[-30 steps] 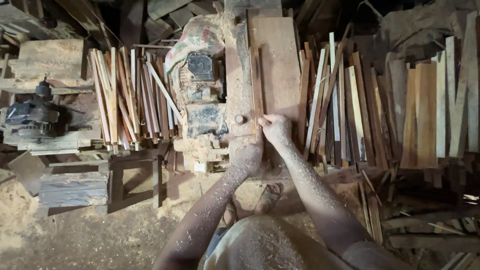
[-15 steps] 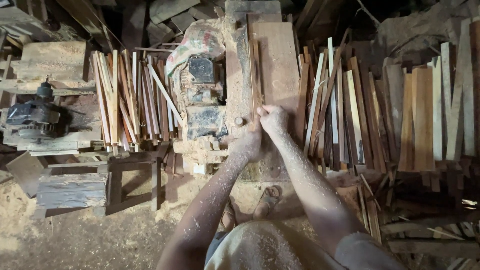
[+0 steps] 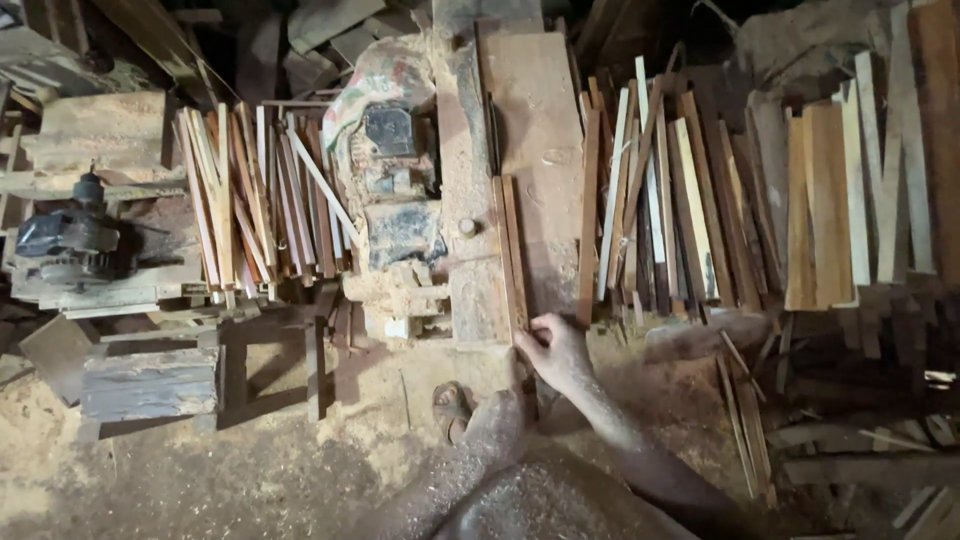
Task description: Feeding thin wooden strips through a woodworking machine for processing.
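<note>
At bench edge, right hand (image 3: 556, 352) pinches wood strips (image 3: 511, 250) (fingers closed).

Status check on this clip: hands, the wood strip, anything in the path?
Right hand grips near end of wood strip on saw bench. Left hand not visible. Strip's path along bench looks unobstructed.

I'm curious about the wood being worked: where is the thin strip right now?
In the head view, the thin strip lies centre on the sawdusty machine table, its near end under the right hand.
</note>
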